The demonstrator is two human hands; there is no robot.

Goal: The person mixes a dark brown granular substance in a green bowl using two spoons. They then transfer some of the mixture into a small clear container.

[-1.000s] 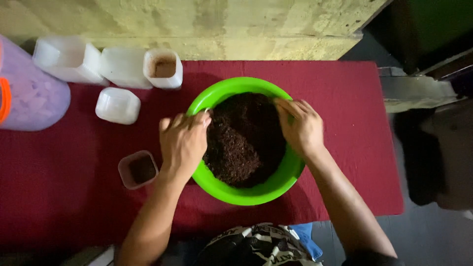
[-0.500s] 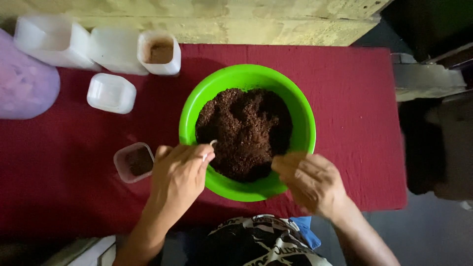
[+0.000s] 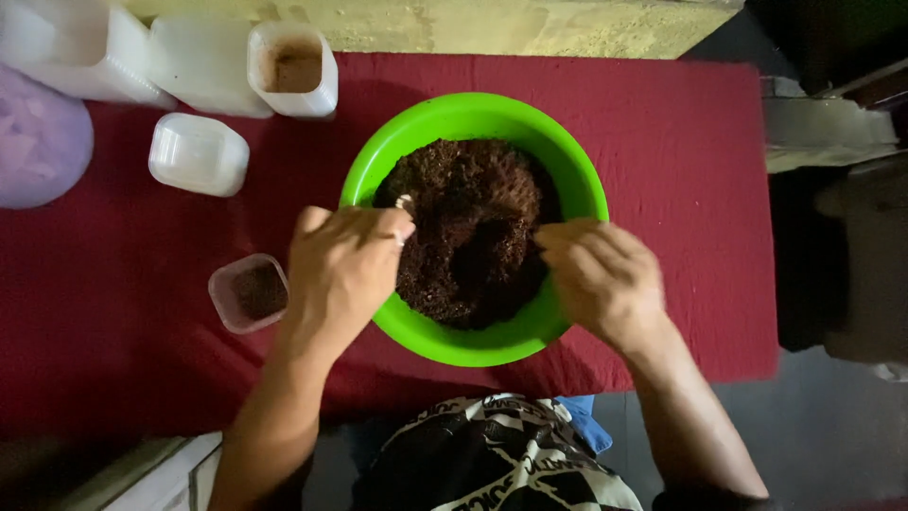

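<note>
A bright green bowl (image 3: 473,118) stands on a dark red tablecloth (image 3: 681,170) and holds a heap of dark brown crumbly soil (image 3: 468,227). My left hand (image 3: 342,268) rests on the bowl's near-left rim, fingers curled, fingertips reaching into the soil. My right hand (image 3: 601,279) sits over the near-right rim, fingers bent toward the soil. Whether either hand grips any soil is hidden by the fingers.
A small clear tub with dark soil (image 3: 248,291) sits left of my left hand. At the back left stand a white cup with brown powder (image 3: 293,68), white plastic containers (image 3: 197,153), and a pale purple jug (image 3: 40,142). The table's right edge lies near grey floor.
Both hands went from the bowl's far sides to its near rim, then back in toward the soil. The view shifted so the bowl sits more central.
</note>
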